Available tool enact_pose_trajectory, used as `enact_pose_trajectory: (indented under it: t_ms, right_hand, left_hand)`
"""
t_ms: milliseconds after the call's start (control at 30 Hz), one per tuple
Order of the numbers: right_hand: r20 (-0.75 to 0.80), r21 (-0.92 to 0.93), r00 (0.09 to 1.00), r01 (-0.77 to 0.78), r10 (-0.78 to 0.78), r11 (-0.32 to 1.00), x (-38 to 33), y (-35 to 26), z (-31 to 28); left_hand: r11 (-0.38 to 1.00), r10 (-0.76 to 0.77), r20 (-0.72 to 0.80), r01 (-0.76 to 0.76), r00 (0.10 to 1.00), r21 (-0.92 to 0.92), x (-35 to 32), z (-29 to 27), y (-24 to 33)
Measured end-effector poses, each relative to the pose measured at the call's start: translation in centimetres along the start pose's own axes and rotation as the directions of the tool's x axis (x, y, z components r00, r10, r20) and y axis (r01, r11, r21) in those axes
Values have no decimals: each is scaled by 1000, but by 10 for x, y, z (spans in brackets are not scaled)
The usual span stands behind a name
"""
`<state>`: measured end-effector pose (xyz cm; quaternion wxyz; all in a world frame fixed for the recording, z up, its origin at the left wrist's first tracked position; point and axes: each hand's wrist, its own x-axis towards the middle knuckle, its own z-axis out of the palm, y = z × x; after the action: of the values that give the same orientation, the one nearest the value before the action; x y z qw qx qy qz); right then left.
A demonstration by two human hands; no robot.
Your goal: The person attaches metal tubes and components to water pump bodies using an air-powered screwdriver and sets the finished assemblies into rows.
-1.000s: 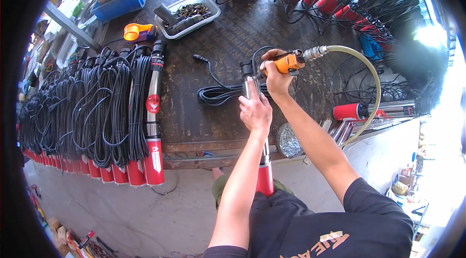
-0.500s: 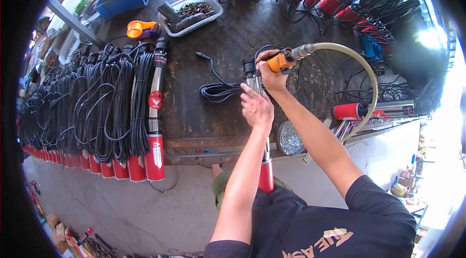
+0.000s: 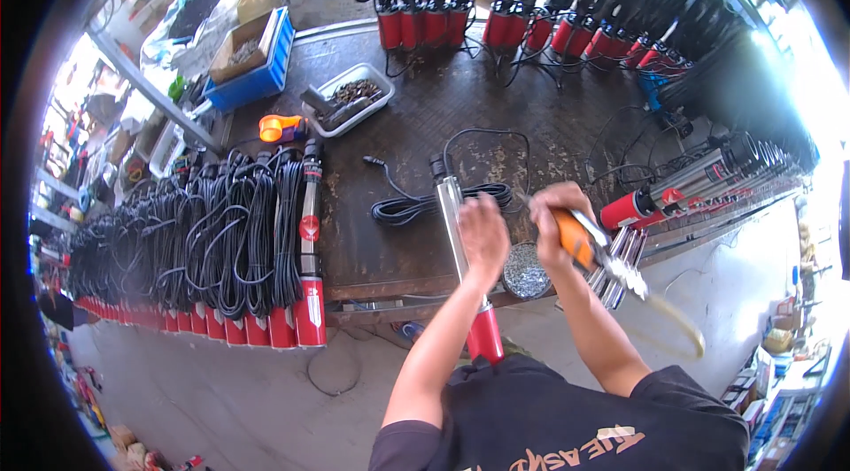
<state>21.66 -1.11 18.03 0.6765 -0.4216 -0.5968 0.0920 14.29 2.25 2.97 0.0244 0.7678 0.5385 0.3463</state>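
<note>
A slim steel tube pump [image 3: 451, 221] with a black cap and a red end [image 3: 484, 335] lies across the table's front edge, its red end over my lap. My left hand [image 3: 483, 239] is on or just beside the steel tube, fingers stretched forward and slightly blurred. To its right, my right hand [image 3: 556, 210] grips an orange air screwdriver [image 3: 575, 243], held apart from the pump and tilted toward me. Its pale hose [image 3: 677, 322] loops down at the right. From the pump's cap, a black cable runs to a coil [image 3: 403, 211] behind the tube.
A round dish of small metal parts [image 3: 526, 274] sits at the front edge. Finished-looking pumps with coiled cables [image 3: 257, 241] line the left; more red-ended pumps [image 3: 425, 28] stand behind. A white tray [image 3: 382, 99], orange tape dispenser [image 3: 276, 127] and blue bin [image 3: 257, 86] are back left.
My right hand has drawn the screwdriver away from the pump's capped end, toward me and to the right. My left hand has shifted slightly down and right. The view has moved too.
</note>
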Motion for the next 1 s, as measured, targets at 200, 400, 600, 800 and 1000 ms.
enact_pose_trajectory:
  t_ms: [200,400,600,800,1000]
  right_hand:
    - [-183,19,983,-12,15,1000,-63,-62,-60]
    - [-390,19,920,-33,37,999,-97,-87,-114]
    - [-489,115,864,-74,121,991,-103,-100,-130]
    - [-540,355,791,-96,288,930,-114,-92,-124]
    - [-524,457,763,-124,379,881,-108,-88,-110]
  left_hand:
    - [936,348,687,-197,638,-292,-97,55,61]
    - [881,473,664,-331,579,-339,-72,47,69]
    - [894,261,637,67,726,-443,-60,30,54]
    - [112,-19,962,957,272,-268,-53,-14,58]
    - [-229,81,962,944,262,-238,-53,-27,42]
